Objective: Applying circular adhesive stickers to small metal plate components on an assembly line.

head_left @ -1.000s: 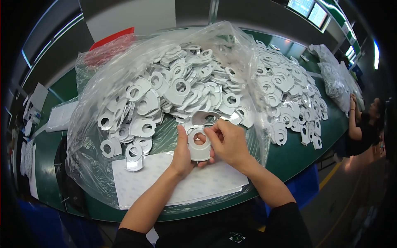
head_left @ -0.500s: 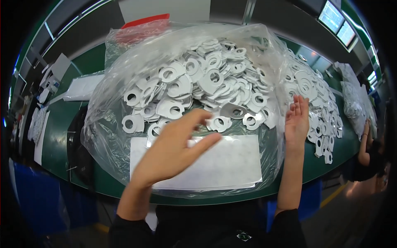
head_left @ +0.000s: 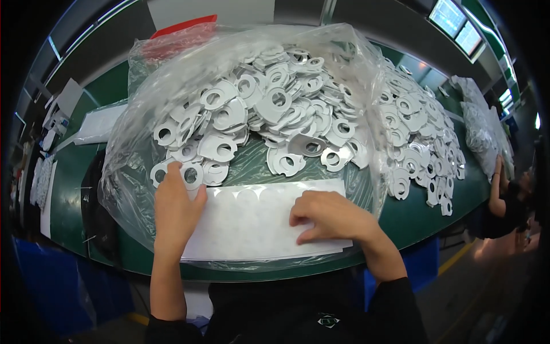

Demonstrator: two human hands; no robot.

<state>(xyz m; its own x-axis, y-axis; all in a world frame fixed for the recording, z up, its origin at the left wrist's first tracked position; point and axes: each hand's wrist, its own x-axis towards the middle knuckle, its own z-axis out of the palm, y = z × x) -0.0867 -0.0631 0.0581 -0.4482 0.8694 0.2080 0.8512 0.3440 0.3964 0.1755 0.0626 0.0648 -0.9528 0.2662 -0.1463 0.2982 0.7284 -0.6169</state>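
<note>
A large heap of flat white ring-shaped parts (head_left: 279, 98) lies on clear plastic. My left hand (head_left: 176, 209) is at the heap's near left edge, its thumb and forefinger apart beside one white ring part (head_left: 192, 175); whether they touch it I cannot tell. My right hand (head_left: 329, 215) is over the right half of a stack of white sheets (head_left: 246, 229), fingers bent, thumb apart from them, with nothing visible between. Faint round outlines show along the sheets' far edge.
A clear plastic bag (head_left: 129, 155) surrounds the heap on the green table (head_left: 71, 189). More white parts (head_left: 421, 143) lie to the right. A black bundle (head_left: 103, 212) is at the left. Far right, another person's arm (head_left: 497, 189) reaches toward a wrapped bundle (head_left: 478, 123).
My left hand has moved left to the ring part at the heap's edge. My right hand has come from the right side to above the white sheets. The view has shifted slightly.
</note>
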